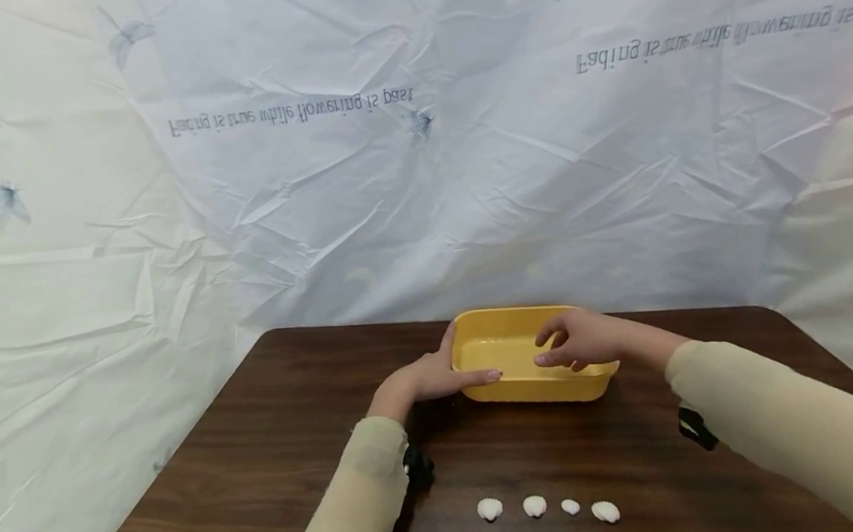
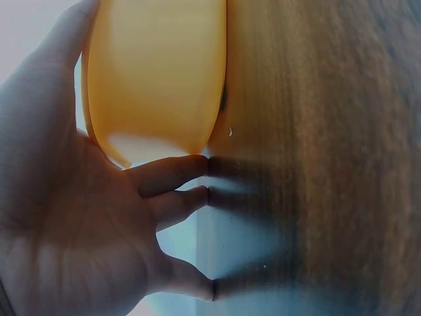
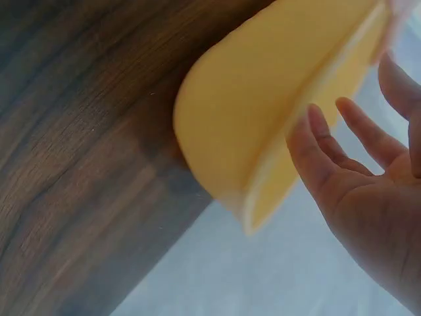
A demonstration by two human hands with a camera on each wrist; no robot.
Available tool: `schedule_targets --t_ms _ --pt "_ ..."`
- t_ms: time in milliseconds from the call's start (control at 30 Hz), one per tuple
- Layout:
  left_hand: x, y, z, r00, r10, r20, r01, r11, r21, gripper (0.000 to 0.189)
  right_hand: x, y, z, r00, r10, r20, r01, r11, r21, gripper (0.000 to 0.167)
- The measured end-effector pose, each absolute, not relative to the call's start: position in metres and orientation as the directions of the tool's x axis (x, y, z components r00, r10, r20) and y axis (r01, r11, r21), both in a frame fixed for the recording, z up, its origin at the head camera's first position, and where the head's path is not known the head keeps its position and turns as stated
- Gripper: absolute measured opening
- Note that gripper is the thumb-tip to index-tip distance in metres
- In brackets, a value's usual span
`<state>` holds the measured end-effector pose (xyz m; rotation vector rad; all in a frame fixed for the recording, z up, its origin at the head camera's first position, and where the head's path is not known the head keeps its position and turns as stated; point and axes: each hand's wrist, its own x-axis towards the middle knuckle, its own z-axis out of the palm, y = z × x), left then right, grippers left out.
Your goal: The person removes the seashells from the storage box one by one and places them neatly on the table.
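A yellow plastic basin (image 1: 532, 390) sits near the table's far edge. My left hand (image 1: 429, 375) holds its left end, with the thumb over the near rim. In the left wrist view several fingers (image 2: 172, 175) are spread beside the basin, their tips down at the tabletop. Over the basin's right part hovers my right hand (image 1: 583, 339), fingers apart and loosely bent. Nothing shows between those fingers (image 3: 314, 155) in the right wrist view. Toward the near edge lies a row of several white seashells (image 1: 535, 505), away from both hands.
The dark wood-grain table (image 1: 262, 471) has rounded far corners. Right behind it hangs a wrinkled white printed sheet (image 1: 362, 212), close to the basin's back. Black wrist devices (image 1: 697, 428) sit under both beige sleeves.
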<state>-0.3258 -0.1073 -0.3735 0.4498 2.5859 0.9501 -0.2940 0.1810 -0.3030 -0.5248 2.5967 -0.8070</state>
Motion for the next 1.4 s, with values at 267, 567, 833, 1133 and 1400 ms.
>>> schedule_targets --t_ms 267,567,833,1133,1400 --pt "-0.327 -0.103 -0.368 -0.88 0.428 -0.205 0.187 0.709 0.68 0.13 -0.317 0.167 -0.326 -0.864 -0.376 -0.336 -0.166 0.842 -0.514 0.053" --pt "-0.33 -0.101 -0.365 -0.889 0.415 -0.194 0.209 0.744 0.634 0.13 -0.332 0.133 -0.326 -0.852 -0.387 -0.353 -0.142 0.819 -0.556 0.056" --pt "-0.332 -0.102 -0.367 -0.885 0.425 -0.189 0.216 0.735 0.643 0.128 -0.346 0.112 -0.335 -0.878 -0.364 -0.312 -0.17 0.845 -0.507 0.026" --pt "-0.334 -0.105 -0.371 -0.889 0.416 -0.189 0.202 0.729 0.654 0.13 -0.36 0.122 -0.349 -0.902 -0.388 -0.191 -0.315 0.892 -0.323 0.051" --pt "-0.333 -0.108 -0.375 -0.896 0.398 -0.199 0.193 0.75 0.632 0.131 -0.362 0.112 -0.359 -0.801 -0.58 -0.149 -0.491 0.779 -0.39 0.013"
